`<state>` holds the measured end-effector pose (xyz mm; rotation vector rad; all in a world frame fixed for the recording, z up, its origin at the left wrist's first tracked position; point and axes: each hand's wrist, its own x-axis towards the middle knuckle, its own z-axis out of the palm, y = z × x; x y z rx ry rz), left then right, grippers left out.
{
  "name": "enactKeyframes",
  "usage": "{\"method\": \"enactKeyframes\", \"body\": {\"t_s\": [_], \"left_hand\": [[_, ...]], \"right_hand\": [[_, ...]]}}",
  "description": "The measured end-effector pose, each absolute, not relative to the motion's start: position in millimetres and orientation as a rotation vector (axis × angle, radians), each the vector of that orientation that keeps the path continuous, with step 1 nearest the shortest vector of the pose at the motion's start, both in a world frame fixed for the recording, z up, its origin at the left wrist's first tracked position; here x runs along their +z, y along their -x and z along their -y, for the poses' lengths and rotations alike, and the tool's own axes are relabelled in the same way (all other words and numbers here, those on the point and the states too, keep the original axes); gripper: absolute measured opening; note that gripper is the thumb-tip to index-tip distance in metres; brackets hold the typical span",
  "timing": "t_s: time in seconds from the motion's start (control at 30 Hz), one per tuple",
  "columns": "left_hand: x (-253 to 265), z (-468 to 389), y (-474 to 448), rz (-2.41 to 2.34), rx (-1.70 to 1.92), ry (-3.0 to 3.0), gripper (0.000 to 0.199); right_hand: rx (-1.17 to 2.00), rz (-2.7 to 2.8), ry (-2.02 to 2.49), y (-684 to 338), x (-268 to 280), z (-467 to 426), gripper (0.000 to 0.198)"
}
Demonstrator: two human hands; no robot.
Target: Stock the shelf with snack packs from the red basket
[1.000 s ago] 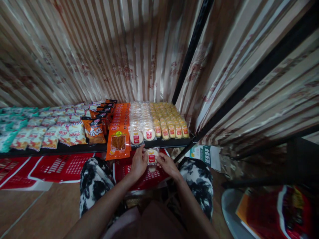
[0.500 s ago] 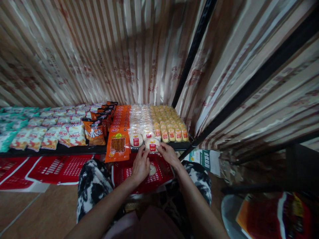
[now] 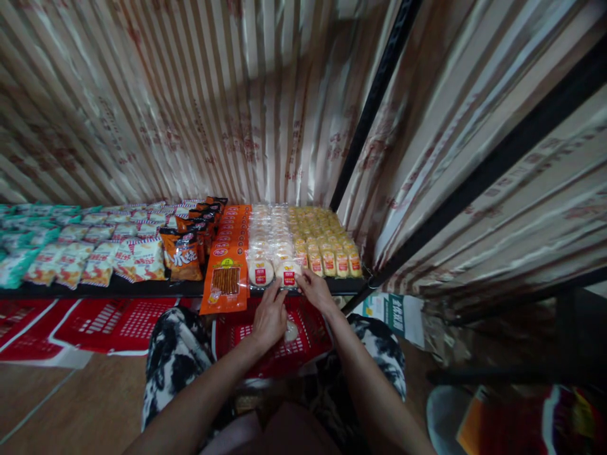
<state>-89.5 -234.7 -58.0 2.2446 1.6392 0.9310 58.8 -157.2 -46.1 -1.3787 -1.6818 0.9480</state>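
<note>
A small clear packet with a round white cake and red label (image 3: 289,275) sits at the front edge of the black shelf (image 3: 142,289), at the head of a row of like packets (image 3: 260,272). My left hand (image 3: 270,317) reaches up from below, fingertips on the packet's lower edge. My right hand (image 3: 317,292) pinches its right side. Under my hands, on my lap, is a red plastic basket (image 3: 313,341) with another pale cake packet (image 3: 291,330) in it.
The shelf also holds yellow cake packets (image 3: 328,253), orange stick-snack packets (image 3: 226,278), brown-orange chip bags (image 3: 183,256) and striped and green bags further left. Red baskets (image 3: 118,322) lie under it. A black post (image 3: 374,107) and striped plastic sheeting stand behind.
Both hands lifted the cake packet from above the red basket up and forward onto the shelf's front edge, into the white-cake row. The view shifted slightly.
</note>
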Motion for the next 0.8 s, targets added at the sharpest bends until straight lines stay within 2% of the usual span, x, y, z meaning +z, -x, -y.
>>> {"method": "enactKeyframes", "body": {"t_s": [0.17, 0.47, 0.8], "left_hand": [[-59.9, 232.4, 87.6, -1.653, 0.875, -2.258, 0.043], [-63.8, 231.9, 87.0, -1.687, 0.855, -2.247, 0.043], [-62.9, 230.4, 86.3, -1.702, 0.775, -2.262, 0.044]], "right_hand": [[0.832, 1.688, 1.442, -55.2, -50.7, 156.0, 0.028], [0.541, 1.609, 1.403, -45.4, -66.6, 164.3, 0.037], [0.425, 1.701, 1.38, -40.7, -80.6, 171.8, 0.024]]}}
